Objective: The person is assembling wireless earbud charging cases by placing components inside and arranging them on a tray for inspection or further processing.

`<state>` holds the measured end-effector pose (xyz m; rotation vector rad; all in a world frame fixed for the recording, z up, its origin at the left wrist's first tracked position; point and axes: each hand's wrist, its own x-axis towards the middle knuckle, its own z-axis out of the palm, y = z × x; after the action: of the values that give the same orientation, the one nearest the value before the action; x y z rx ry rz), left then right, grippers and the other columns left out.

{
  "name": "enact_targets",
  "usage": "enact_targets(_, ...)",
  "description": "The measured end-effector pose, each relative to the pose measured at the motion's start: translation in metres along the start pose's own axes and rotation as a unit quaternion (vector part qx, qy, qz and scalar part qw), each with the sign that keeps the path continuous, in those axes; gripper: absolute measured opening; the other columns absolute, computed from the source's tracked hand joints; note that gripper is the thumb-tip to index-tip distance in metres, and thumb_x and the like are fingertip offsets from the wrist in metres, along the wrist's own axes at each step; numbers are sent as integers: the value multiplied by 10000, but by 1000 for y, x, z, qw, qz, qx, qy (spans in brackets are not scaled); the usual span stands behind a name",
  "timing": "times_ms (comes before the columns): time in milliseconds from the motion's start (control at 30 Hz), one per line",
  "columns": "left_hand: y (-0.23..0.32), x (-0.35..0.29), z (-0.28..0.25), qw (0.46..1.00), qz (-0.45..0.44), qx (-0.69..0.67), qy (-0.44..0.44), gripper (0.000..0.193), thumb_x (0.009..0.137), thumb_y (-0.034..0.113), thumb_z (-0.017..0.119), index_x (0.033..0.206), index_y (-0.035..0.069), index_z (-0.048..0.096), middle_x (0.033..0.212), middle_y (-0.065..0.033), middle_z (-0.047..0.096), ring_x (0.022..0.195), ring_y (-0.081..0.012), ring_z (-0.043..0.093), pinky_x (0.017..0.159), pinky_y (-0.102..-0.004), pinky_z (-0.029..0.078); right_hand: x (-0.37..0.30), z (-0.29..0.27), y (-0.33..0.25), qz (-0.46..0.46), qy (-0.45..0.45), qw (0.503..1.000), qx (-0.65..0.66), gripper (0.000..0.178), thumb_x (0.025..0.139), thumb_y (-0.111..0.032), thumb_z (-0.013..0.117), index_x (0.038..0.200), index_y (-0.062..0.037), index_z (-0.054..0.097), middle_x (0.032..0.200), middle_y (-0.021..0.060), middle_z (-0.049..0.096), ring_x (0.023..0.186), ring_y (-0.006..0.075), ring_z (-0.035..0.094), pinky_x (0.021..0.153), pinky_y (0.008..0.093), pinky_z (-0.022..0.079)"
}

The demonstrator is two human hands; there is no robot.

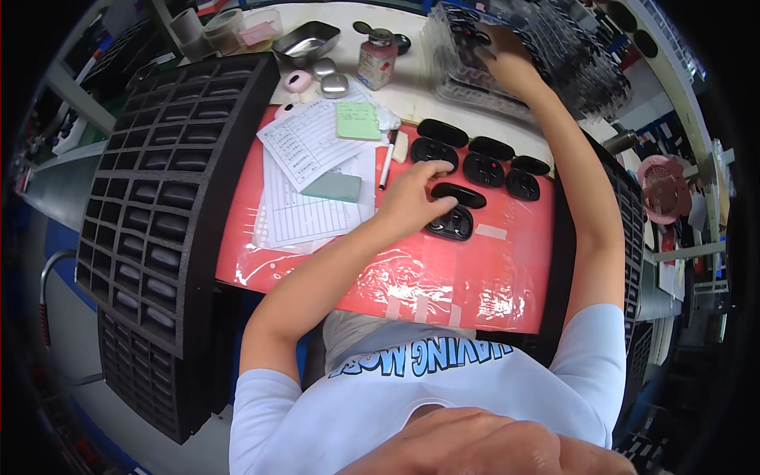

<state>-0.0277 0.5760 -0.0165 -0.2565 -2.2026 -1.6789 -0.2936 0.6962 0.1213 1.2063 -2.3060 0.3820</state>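
On a red mat [499, 273], several black earbud cases stand with lids raised. My left hand [412, 198] has its fingers spread. Its fingertips are at the front edge of the upper left case [434, 152], and its thumb lies beside the lid of the nearest case [451, 226]. Two more cases, a middle one [484, 168] with a small red spot inside and a right one [523, 184], stand beside them. My right hand [507, 57] reaches to the far right over clear plastic trays [467, 89] of black parts, thumb and fingers apart; its fingertips are partly hidden among the parts.
Printed sheets [305, 146], a green note [358, 120] and a marker pen [387, 162] lie left of the cases. Behind stand a pink-labelled bottle [378, 62] and a metal tray [307, 43]. A black foam rack [170, 166] flanks the left; a pink fan [663, 188] is far right.
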Motion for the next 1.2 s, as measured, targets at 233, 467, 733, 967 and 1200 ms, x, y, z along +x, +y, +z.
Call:
enact_targets(233,9,11,-13,994,57,5,90,386,776,153,714,1128,43,599,1065,-135,576,1006,-312,564,870,-383,464,50,36,57,22,-133,990,-35,329,941,-239,576,1225,-75,592,1133,211,635,1069,369,603,912,440,465)
enact_targets(467,12,17,-21,990,26,-25,137,257,789,92,675,1037,38,629,990,-107,578,939,-280,559,804,-362,474,55,27,61,30,-210,977,-22,343,936,-237,585,1244,-85,602,1156,193,639,1085,341,604,923,417,457)
enact_targets(733,14,19,-29,990,18,-30,136,228,808,83,653,1033,49,640,998,-111,579,926,-254,570,719,-332,494,52,0,89,322,-122,895,283,437,960,-465,545,1182,-98,627,946,43,633,825,130,573,741,287,458)
enact_targets(967,28,14,-31,982,107,24,154,314,828,86,655,1131,33,595,1076,-148,542,935,-316,566,778,-370,489,-76,-68,-60,245,-248,841,413,257,962,-267,592,1127,-72,628,830,-61,591,699,12,509,597,177,405)
enact_targets(1200,52,-2,-13,994,49,48,-81,168,850,83,648,1008,26,643,851,-92,638,776,-240,630,726,-340,510,-171,-84,-123,249,-364,759,478,230,963,-223,589,1067,-28,651,817,-18,618,690,34,529,572,201,423)
